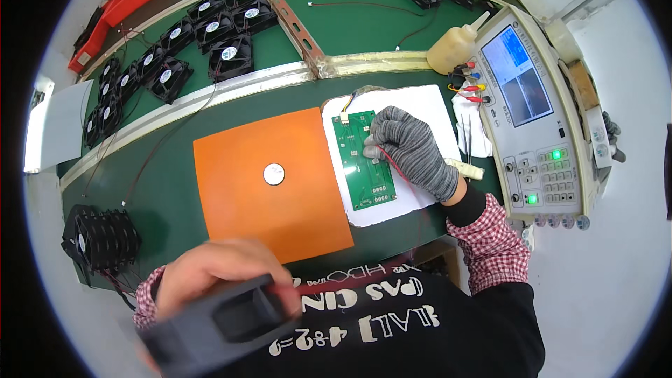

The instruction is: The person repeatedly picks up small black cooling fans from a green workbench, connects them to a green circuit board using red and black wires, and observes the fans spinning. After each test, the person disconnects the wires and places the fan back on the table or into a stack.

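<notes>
At the lower left, my bare left hand (224, 273) is closed around a black cooling fan (210, 329), blurred by motion and showing a dark opening in its housing. A red wire (395, 166) runs from my right hand down toward the fan. My right hand (406, 143), in a grey striped glove, is pinched on the wire's end over the green circuit board (357, 175); its fingertips hide the connection. The board lies on a white pad (427, 101), with a small white connector (344, 118) and coloured leads at its top edge.
Left of the pad lies an orange mat (238, 168) with a round white disc (274, 174). Black fans (231, 56) stand in groups beyond the rail, more (105, 238) at left. At right are a test instrument (539, 119), a glue bottle (451, 49) and tweezers (467, 133).
</notes>
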Available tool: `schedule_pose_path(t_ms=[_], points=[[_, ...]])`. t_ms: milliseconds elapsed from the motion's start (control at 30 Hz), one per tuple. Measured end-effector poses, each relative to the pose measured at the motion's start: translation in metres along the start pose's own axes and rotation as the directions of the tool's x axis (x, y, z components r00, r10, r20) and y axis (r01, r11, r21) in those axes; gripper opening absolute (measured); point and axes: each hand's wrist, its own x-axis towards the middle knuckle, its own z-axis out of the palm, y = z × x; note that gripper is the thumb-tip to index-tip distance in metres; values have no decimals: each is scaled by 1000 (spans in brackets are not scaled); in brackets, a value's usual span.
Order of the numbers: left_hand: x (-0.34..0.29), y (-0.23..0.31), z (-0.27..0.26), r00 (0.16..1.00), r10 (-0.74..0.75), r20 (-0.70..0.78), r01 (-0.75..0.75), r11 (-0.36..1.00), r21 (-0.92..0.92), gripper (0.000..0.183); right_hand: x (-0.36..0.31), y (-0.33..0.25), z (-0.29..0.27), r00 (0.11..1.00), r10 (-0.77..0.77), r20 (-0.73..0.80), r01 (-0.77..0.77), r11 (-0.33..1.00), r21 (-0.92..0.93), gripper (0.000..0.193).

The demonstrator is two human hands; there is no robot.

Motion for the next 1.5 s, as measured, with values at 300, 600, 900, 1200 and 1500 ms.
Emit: schedule_pose_path(t_ms=[300,600,900,1200,1500], points=[[99,-47,0,815,499,296,-504,356,787,62,-5,-13,0,990,-104,-95,78,966,-249,16],[107,-183,-136,986,-160,-45,13,-197,980,16,-3,-14,-5,934,293,-203,-193,895,403,33],[80,-56,17,766,543,344,-478,123,870,13,-8,-67,18,865,16,502,-305,811,499,37],[82,-49,-139,735,374,-566,162,714,682,22,-31,-58,-24,712,61,699,-585,603,543,15],[17,-101,-8,965,-221,-138,255,691,677,34,-3,-8,-4,995,96,11,-96,978,186,14]])
